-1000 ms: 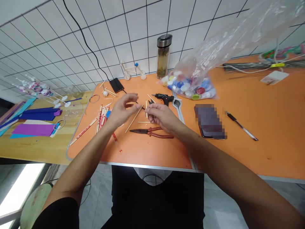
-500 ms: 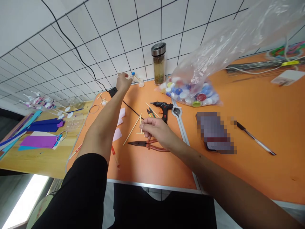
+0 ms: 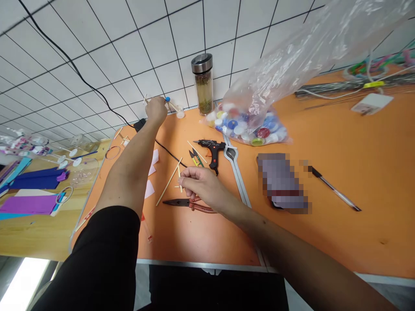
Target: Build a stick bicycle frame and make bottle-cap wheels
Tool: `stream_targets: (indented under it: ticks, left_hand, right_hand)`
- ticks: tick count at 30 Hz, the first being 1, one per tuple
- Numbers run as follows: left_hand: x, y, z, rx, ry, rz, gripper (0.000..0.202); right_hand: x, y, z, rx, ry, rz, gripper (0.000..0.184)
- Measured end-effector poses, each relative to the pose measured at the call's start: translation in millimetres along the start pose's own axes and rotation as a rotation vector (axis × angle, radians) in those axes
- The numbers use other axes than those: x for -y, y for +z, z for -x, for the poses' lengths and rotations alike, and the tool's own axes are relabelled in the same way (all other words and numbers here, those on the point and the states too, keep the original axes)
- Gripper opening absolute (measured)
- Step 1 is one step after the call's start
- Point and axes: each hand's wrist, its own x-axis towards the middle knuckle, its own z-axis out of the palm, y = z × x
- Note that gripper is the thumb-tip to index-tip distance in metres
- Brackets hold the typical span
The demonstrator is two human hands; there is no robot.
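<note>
- We pinch one short stick (image 3: 179, 172) between the thumb and fingers of our right hand (image 3: 202, 185), over the orange table (image 3: 207, 235), left of its seam; a second ago the same pinch held it.
- Our left hand (image 3: 156, 111) was beside the right one a second ago; now it is at the table's back edge, at one stick model (image 3: 180, 114) with a blue cap and white wheels. Its fingertips are hidden, so we cannot tell whether they grip.
- Near our right hand we count three loose sticks (image 3: 169, 181): one long and slanting, one short, one beside the glue gun.
- One pair of red-handled pliers (image 3: 177, 202) lies nearer the front edge, its nose toward the left edge, its handles partly behind our hand.
- Toward the back lie one black glue gun (image 3: 212, 152), a red light showing on it, and one pair of snips (image 3: 196, 159).
- Pink paper pieces (image 3: 149, 189) show beside our left forearm; a second ago they were out of sight.
- At the back edge stand one bottle (image 3: 204, 84) and one clear bag of caps (image 3: 249, 125), too heaped to count.
- Right of the seam lie one phone (image 3: 282, 181), its screen blurred beyond reading, and one pen (image 3: 335, 188).
</note>
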Motion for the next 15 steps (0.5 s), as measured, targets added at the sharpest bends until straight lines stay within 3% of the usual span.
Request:
stream_targets:
  ticks: [3,7,15]
  left_hand:
    - [-2,-3.4,3,-0.07,-0.063,-0.098,0.005]
    - [-2,-15.0,11,-0.081,-0.069,-0.099,0.009]
    - [27,-34.5,26,0.092,0.1,-0.009,0.012]
  right_hand:
    - [-1,-1,-1,-0.005,0.015,-0.008,0.021]
    - [-1,-1,-1,-0.008,0.023,-0.002,0.017]
    - [-8,1,-2,0.008,0.062,0.041,0.017]
